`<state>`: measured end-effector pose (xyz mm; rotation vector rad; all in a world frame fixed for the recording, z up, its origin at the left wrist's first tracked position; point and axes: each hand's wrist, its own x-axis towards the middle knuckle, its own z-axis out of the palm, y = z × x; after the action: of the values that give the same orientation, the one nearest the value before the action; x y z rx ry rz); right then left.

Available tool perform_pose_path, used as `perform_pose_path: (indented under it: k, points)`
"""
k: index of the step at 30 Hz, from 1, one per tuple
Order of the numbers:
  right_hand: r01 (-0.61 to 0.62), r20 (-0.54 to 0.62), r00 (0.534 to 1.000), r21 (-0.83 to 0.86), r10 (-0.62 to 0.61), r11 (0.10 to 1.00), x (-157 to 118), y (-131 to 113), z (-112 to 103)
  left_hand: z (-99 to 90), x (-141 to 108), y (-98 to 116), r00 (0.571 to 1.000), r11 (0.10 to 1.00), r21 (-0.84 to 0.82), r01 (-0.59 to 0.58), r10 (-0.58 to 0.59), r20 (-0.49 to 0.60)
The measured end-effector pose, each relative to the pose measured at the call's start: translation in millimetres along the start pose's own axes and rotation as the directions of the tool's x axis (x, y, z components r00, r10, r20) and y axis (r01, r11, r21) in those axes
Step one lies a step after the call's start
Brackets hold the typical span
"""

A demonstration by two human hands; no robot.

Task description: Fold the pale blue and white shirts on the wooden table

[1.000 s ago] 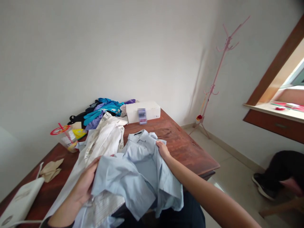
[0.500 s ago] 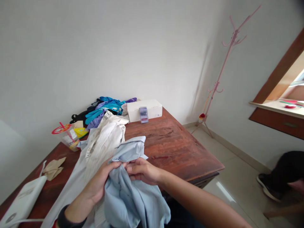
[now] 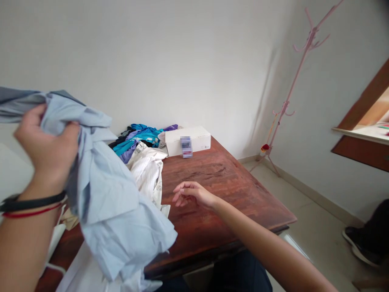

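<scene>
Raised at the left, my left hand (image 3: 50, 146) grips a light blue cloth garment (image 3: 112, 194), which hangs down and to the right over the table edge. My right hand (image 3: 193, 194) hovers over the wooden table (image 3: 225, 194) with fingers loosely curled and apart, holding nothing. Between the hands, a white striped garment (image 3: 148, 164) lies on the table, partly hidden by the blue cloth.
Blue, purple and black clothes (image 3: 138, 138) are heaped against the wall, beside a white box (image 3: 197, 140). A pink coat stand (image 3: 293, 81) is in the right corner. A person's shoe (image 3: 358, 247) shows at the lower right.
My left hand has lifted the blue garment up and left. My right hand has let go of it and moved slightly up and right. The view has shifted a little.
</scene>
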<state>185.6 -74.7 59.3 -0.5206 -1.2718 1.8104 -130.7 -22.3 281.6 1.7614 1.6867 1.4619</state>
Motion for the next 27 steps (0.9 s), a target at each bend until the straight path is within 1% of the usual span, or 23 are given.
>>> perform_pose_path:
  k: [1, 2, 3, 4, 5, 6, 7, 8, 10, 11, 13, 14, 16, 18, 19, 21, 23, 24, 25, 26, 27]
  points:
    - [-0.015, -0.005, 1.0, -0.013, 0.015, 1.0, 4.7, 2.2, -1.8, 10.0, 16.3, -1.1, 0.947, 0.967, 0.187, -0.171, 0.214, -0.238]
    - [-0.032, -0.01, 0.999, -0.029, 0.031, 0.999, 9.4, 4.7, -3.5, 22.8, 30.8, -4.3, 0.88, 0.888, 0.34, -0.311, 0.404, -0.251]
    - [-0.049, -0.015, 0.999, -0.046, 0.049, 0.998, 14.3, 7.6, -5.3, 38.2, 42.6, -9.7, 0.87, 0.816, 0.447, -0.366, 0.471, -0.148]
    - [-0.065, -0.019, 0.998, -0.065, 0.064, 0.996, 19.3, 11.2, -7.4, 55.6, 51.1, -17.4, 0.903, 0.768, 0.53, -0.359, 0.43, -0.011]
    - [-0.081, -0.023, 0.997, -0.084, 0.08, 0.993, 24.1, 15.4, -9.8, 74.5, 55.7, -27.3, 0.943, 0.74, 0.594, -0.316, 0.313, 0.112]
    - [-0.098, -0.023, 0.995, -0.104, 0.096, 0.99, 28.8, 20.2, -12.7, 94.4, 56.6, -39.2, 0.96, 0.71, 0.648, -0.277, 0.171, 0.223]
    - [-0.117, -0.022, 0.993, -0.125, 0.115, 0.985, 33.2, 25.6, -15.8, 114.5, 54.1, -52.9, 0.959, 0.685, 0.696, -0.217, 0.015, 0.284]
    - [-0.137, -0.019, 0.991, -0.144, 0.136, 0.98, 37.1, 31.2, -19.2, 134.1, 48.8, -67.8, 0.939, 0.688, 0.691, -0.223, -0.039, 0.342]
    - [-0.166, -0.021, 0.986, -0.172, 0.165, 0.971, 42.9, 42.0, -25.9, 169.6, 33.5, -99.8, 0.915, 0.694, 0.691, -0.202, -0.117, 0.385]
    - [-0.172, -0.022, 0.985, -0.176, 0.171, 0.969, 44.6, 46.5, -29.0, 184.3, 25.3, -115.9, 0.911, 0.69, 0.701, -0.181, -0.15, 0.383]
    - [-0.17, -0.015, 0.985, -0.156, 0.17, 0.973, 45.6, 52.5, -34.3, 205.9, 11.4, -145.9, 0.916, 0.678, 0.715, -0.171, -0.157, 0.368]
    - [-0.167, -0.007, 0.986, -0.136, 0.167, 0.977, 45.2, 54.1, -36.3, 212.6, 6.6, -158.9, 0.928, 0.659, 0.728, -0.19, -0.122, 0.353]
    - [-0.162, 0.004, 0.987, -0.099, 0.163, 0.982, 43.4, 55.1, -39.3, 218.6, 1.6, -178.9, 0.942, 0.617, 0.745, -0.253, -0.018, 0.335]
    - [-0.152, -0.009, 0.988, -0.067, 0.152, 0.986, 41.5, 54.9, -41.2, 218.1, 1.4, -188.8, 0.944, 0.598, 0.744, -0.299, 0.073, 0.32]
    - [-0.145, -0.025, 0.989, -0.053, 0.144, 0.988, 40.8, 54.6, -42.0, 216.8, 2.0, -189.3, 0.944, 0.606, 0.733, -0.309, 0.104, 0.312]
    - [-0.117, -0.065, 0.991, -0.048, 0.114, 0.992, 39.5, 53.1, -43.8, 214.5, 1.5, -181.9, 0.939, 0.648, 0.684, -0.334, 0.168, 0.3]
    - [-0.045, -0.122, 0.992, -0.12, 0.031, 0.992, 38.1, 49.9, -46.5, 214.3, -5.0, -165.6, 0.915, 0.729, 0.565, -0.386, 0.223, 0.337]
    - [0.009, -0.146, 0.988, -0.199, -0.039, 0.98, 37.2, 47.6, -48.0, 215.1, -11.3, -155.7, 0.892, 0.783, 0.466, -0.411, 0.239, 0.384]
    - [0.066, -0.158, 0.98, -0.303, -0.119, 0.951, 36.3, 45.0, -49.6, 216.2, -19.7, -145.7, 0.859, 0.842, 0.342, -0.418, 0.244, 0.45]
    - [0.112, -0.151, 0.97, -0.422, -0.192, 0.9, 35.2, 42.5, -50.9, 217.5, -29.9, -136.2, 0.82, 0.897, 0.211, -0.389, 0.233, 0.522]
    - [0.141, -0.126, 0.961, -0.54, -0.245, 0.83, 34.2, 40.3, -51.6, 218.7, -41.4, -127.9, 0.785, 0.939, 0.109, -0.325, 0.204, 0.585]
